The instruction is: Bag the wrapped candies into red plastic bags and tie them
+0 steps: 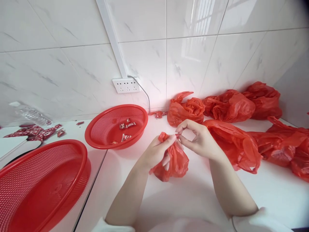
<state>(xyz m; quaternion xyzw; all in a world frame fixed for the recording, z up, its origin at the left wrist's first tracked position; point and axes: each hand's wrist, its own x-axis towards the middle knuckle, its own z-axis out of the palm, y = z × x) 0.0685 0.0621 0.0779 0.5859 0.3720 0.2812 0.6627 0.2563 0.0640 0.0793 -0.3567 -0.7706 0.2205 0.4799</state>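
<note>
The small red bag [178,161] was held over the white table [169,203], its thin, crinkled neck apparently being knotted, which seemed to call for a snug pull. The left hand [159,149] curled round the bunched top; the right hand [198,137] pinched the twisted end. Beyond slumped glossy bags [230,141]; leftward, rigid mesh baskets [103,124]

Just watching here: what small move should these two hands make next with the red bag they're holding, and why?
Probably the right hand should gently pull the pinched bit of plastic snug while the left hand stays put. The left hand grips the red bag around its gathered top, and the right seems to pinch plastic there, so a steady pull might tighten it.
</note>
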